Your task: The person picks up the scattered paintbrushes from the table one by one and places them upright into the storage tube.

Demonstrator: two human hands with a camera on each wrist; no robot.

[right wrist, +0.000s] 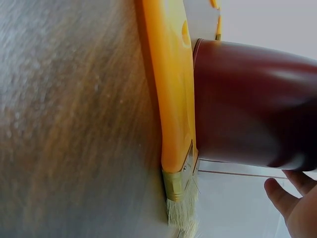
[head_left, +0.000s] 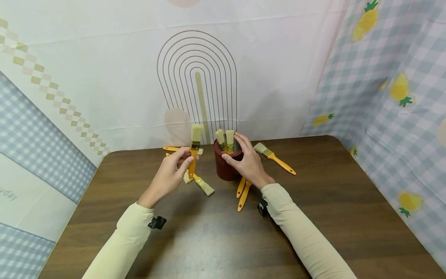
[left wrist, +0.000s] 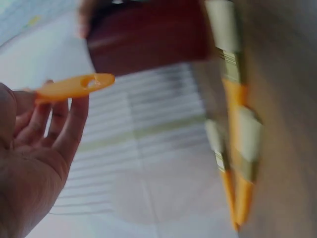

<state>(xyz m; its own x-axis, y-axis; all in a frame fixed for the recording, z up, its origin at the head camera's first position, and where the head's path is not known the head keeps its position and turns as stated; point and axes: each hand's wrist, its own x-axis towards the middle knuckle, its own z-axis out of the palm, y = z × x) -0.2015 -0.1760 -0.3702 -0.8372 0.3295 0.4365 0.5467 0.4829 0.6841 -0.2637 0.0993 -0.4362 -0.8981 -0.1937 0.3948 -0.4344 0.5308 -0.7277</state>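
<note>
My left hand pinches a paintbrush by its yellow handle, left of a dark red cup. This brush stands nearly upright with its pale bristles on top; in the left wrist view the handle's end shows its hole. Two paintbrushes are in the cup, bristles up. My right hand grips the cup at its rim, thumb in front and fingers at the right side. In the right wrist view, fingertips are at the rim end of the cup.
Several loose paintbrushes lie on the brown wooden table. Some are left of the cup, beneath my left hand. Two handles point forward near my right wrist, and another brush lies farther right. A patterned cloth hangs behind the table.
</note>
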